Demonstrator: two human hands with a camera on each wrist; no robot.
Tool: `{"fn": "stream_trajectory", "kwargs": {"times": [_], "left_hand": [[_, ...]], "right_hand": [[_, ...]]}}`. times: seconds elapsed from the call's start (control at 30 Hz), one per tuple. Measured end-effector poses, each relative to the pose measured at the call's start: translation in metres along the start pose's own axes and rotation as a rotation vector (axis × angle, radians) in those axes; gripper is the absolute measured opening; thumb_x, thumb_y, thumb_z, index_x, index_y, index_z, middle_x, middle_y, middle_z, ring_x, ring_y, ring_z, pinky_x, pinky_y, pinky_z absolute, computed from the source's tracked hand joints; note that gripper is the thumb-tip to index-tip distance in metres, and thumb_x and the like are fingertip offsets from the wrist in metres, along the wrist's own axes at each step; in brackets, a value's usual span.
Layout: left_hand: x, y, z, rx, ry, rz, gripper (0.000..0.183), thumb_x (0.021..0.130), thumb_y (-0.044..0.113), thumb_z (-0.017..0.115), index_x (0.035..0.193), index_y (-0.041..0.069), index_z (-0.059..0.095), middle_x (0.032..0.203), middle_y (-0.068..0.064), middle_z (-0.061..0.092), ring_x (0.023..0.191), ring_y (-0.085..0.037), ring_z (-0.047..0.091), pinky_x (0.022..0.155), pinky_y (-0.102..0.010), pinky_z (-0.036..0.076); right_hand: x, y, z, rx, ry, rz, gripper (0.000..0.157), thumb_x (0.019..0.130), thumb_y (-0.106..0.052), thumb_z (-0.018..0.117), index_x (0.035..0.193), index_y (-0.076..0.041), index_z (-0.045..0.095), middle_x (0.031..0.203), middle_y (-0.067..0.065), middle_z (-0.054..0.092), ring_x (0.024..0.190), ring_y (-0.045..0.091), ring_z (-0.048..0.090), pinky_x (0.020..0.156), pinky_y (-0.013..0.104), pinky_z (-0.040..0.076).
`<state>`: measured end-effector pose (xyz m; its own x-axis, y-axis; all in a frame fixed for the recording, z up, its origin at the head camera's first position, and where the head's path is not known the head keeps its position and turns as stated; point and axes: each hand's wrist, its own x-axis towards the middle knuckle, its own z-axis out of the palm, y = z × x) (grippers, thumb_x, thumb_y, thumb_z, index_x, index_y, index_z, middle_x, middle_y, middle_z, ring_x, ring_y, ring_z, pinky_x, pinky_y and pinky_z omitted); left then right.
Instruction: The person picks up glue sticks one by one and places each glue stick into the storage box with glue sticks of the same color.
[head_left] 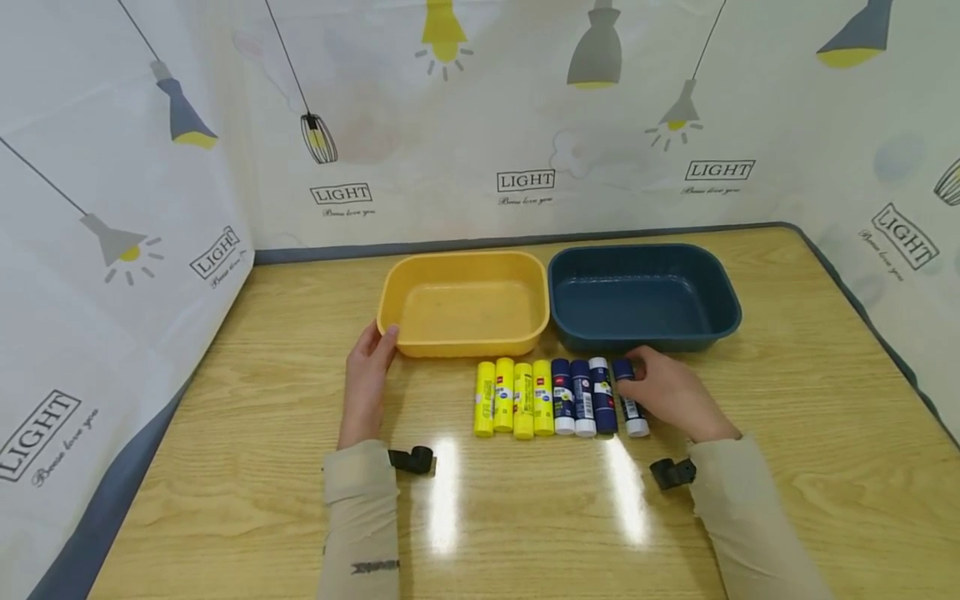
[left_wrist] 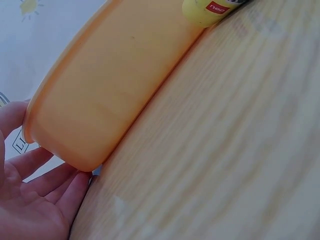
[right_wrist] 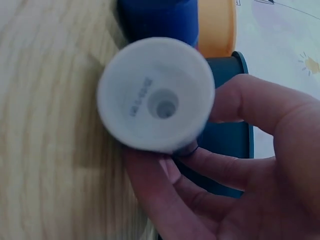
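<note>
My left hand point(head_left: 365, 379) holds the front left corner of a yellow plastic basin point(head_left: 468, 347). In the left wrist view its thumb lies at the rim and the fingers sit around the outer corner. At the right end of a row, my right hand point(head_left: 675, 396) pinches a navy glue stick point(head_left: 633, 412) with a white end. The right wrist view shows that white round end point(right_wrist: 155, 95) close up, thumb and fingers on either side. Beside it lie several navy-and-white glue sticks point(head_left: 582, 398), then several yellow glue sticks point(head_left: 523, 400).
A dark blue basin point(head_left: 645, 340) stands against the yellow one, just behind the glue sticks. Both basins hold nothing. A lamp-print curtain point(head_left: 435, 150) encloses the wooden table point(head_left: 525, 533) at the back and sides. Each wrist wears a black camera mount point(head_left: 412, 460).
</note>
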<state>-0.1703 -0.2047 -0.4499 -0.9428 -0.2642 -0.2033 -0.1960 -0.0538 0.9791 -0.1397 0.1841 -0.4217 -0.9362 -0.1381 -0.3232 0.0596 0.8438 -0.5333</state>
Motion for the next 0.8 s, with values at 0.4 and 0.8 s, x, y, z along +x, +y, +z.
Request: {"fn": "stream_trajectory", "kwargs": {"times": [0.4,0.8], "left_hand": [[-0.003,-0.006,0.002,-0.005,-0.01,0.033,0.062,0.082,0.043,0.059,0.135,0.017,0.04,0.136,0.0,0.039,0.119,-0.009,0.04,0.097,-0.026,0.035],[-0.003,0.002,-0.002,-0.007,-0.013,0.036,0.064,0.081,0.045,0.06,0.135,0.017,0.039,0.136,0.001,0.038,0.12,-0.008,0.038,0.098,-0.026,0.033]], "right_hand": [[-0.006,0.011,-0.01,0.102,-0.057,-0.007,0.057,0.084,-0.035,0.056,0.128,-0.003,0.04,0.116,0.022,0.05,0.097,0.031,0.052,0.073,0.041,0.046],[-0.017,-0.002,-0.023,0.246,-0.064,-0.076,0.052,0.085,-0.031,0.058,0.127,-0.006,0.04,0.111,0.018,0.048,0.087,0.025,0.055,0.064,0.033,0.052]]}}
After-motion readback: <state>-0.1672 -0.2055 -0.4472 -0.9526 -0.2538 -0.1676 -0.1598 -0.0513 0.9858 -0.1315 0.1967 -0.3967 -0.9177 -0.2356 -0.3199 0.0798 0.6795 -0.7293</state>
